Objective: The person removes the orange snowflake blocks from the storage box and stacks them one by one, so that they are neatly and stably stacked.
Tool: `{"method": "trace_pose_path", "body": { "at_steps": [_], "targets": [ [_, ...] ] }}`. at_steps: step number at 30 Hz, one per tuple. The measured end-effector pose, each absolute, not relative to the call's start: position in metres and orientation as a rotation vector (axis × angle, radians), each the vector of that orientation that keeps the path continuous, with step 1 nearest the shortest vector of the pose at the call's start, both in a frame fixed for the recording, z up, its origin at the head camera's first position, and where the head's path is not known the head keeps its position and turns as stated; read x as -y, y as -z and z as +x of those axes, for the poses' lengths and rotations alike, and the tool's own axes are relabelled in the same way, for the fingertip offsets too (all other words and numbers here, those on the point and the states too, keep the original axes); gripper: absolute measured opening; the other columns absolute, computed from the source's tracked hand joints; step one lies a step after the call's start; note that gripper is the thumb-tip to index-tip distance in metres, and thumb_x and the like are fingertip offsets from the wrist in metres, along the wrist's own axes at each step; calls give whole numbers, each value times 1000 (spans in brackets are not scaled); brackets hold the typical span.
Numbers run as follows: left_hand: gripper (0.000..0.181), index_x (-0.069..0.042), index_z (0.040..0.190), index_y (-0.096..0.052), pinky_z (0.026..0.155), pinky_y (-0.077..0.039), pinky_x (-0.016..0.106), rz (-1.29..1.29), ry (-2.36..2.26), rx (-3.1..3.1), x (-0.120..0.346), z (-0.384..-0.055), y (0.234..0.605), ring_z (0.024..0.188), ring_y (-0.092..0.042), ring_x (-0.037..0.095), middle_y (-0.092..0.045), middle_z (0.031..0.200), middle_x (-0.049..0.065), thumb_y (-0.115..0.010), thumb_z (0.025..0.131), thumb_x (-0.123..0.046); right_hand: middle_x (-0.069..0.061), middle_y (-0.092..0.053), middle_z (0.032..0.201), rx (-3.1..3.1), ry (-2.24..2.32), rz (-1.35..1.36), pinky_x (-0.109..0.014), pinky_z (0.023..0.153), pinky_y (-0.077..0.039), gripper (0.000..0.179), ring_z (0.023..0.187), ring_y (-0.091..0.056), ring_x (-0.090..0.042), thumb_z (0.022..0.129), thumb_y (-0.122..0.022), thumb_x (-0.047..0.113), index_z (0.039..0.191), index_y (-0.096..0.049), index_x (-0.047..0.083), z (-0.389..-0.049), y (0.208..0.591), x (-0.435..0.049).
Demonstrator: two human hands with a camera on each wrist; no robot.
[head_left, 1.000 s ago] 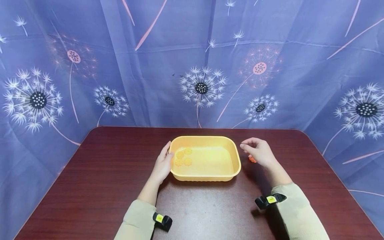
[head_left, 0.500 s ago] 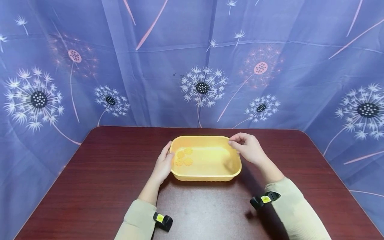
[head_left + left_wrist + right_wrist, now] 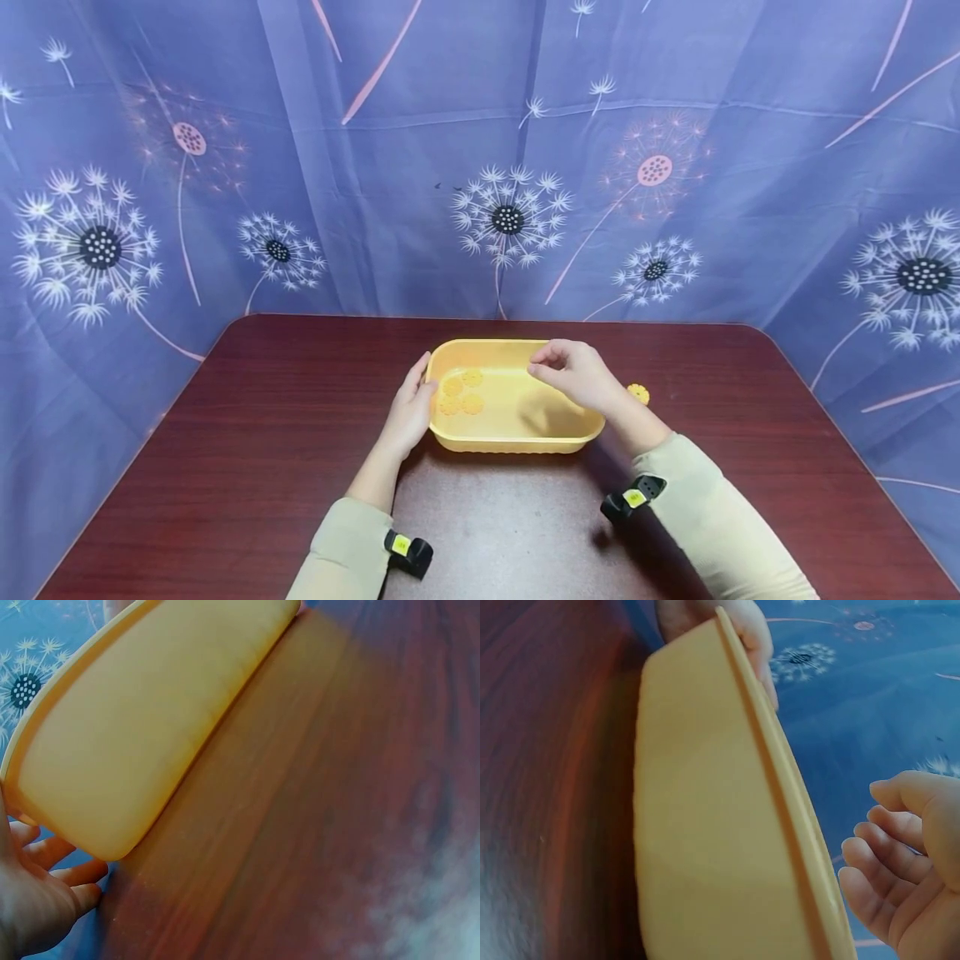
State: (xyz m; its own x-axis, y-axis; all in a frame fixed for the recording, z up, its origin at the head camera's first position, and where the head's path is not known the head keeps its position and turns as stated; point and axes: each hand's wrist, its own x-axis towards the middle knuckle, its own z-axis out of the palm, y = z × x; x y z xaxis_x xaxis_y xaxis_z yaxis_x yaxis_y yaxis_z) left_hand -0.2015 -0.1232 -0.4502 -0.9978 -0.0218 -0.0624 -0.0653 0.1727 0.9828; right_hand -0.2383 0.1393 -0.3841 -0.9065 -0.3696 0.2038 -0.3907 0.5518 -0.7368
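A yellow plastic basin (image 3: 517, 446) stands on the table. At its left end my left hand (image 3: 405, 414) grips the rim, thumb on top and fingers against the outer wall; the left wrist view shows the fingers (image 3: 82, 874) there. My right hand (image 3: 581, 375) is above the right half of the basin, thumb and forefinger brought together. Whether something small lies between those fingertips is hidden; in the right wrist view the right hand (image 3: 907, 862) has bent fingers and no thing shows. Several yellow flower-shaped pieces (image 3: 472, 404) lie at the basin's left end.
Another yellow flower-shaped piece (image 3: 638, 393) lies on the table to the right of the basin, partly behind the right forearm. The dark red-brown table (image 3: 300, 400) reaches back to a blue dandelion-print curtain (image 3: 390, 208).
My right hand has moved left from beside the basin to above its inside. The flower-shaped piece on the right has come into sight again. My left hand stays on the rim.
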Motion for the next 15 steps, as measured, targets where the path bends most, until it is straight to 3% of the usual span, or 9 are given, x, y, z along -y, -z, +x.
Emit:
{"method": "trace_pose_path", "body": {
  "at_steps": [8,15],
  "targets": [
    [52,-18,152,-23,109,-35,46,-84,-1979,-2385,124,-200,446,140,-30,26,-27,154,13,-35,101,-18,-2,-69,82,2806,-1254,775,-23,70,-49,13,74,-59,-9,84,-69,18,92,-70,8,-238,390,-115],
    [52,-18,151,-23,107,-37,47,-78,-2000,-2385,124,-203,451,138,-32,27,-27,154,14,-35,101,-17,-2,-68,84,2864,-1211,873,-24,73,-49,17,77,-58,-9,83,-69,19,93,-69,5,-239,395,-97]
  ]
}}
